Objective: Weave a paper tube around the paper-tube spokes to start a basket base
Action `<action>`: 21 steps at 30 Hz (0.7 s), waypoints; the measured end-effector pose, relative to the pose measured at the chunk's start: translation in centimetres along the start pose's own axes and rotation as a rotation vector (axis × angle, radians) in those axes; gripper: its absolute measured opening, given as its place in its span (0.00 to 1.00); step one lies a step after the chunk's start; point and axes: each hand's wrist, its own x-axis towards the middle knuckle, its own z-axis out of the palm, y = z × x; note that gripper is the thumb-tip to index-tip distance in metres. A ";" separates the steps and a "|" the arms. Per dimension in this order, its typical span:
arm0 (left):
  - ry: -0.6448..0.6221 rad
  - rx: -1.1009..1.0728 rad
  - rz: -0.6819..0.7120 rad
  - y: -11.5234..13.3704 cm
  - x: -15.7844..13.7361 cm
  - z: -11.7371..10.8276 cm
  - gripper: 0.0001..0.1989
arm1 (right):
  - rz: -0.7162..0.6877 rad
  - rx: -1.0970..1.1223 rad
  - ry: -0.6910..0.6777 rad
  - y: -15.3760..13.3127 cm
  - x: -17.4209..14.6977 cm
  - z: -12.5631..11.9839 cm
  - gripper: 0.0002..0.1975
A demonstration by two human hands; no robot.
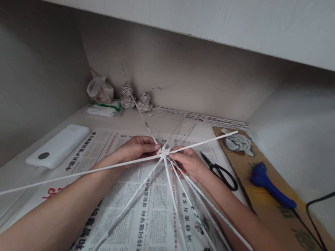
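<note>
The woven centre of the white paper strips is in the air above the newspaper, between the two hands. The left hand pinches it from one side with thumb and fingers, and the right hand is closed on the other side; the right fingertips are partly covered by strips, so I cannot tell exactly which strip they press. It seems that both hands grip near the crossing because there the strips could slip most easily, while the long ends may spread freely like spokes. Both forearms come inward from the near edge, with bent wrists, and the hands almost meet at the middle. The newspaper perhaps protects the bench. The black scissors lie beside the right hand, probably for easy reach, and the blue glue gun rests on cardboard, maybe to keep glue off the surface.
</note>
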 end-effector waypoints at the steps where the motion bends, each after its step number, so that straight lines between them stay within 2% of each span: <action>1: -0.002 0.011 0.003 0.0 0.0 0.0 0.13 | 0.001 -0.002 0.000 0.0 0.0 0.0 0.07; 8: 0.007 0.031 -0.060 0.2 -0.2 0.6 0.11 | -0.017 -0.017 -0.033 0.2 0.0 0.1 0.07; 15: 0.071 -0.001 -0.070 0.1 -0.2 0.6 0.15 | -0.018 -0.039 -0.031 0.5 0.2 -0.3 0.08; 21: -0.033 0.024 -0.057 0.3 -0.3 0.7 0.13 | -0.030 -0.065 -0.050 0.6 0.3 -0.4 0.09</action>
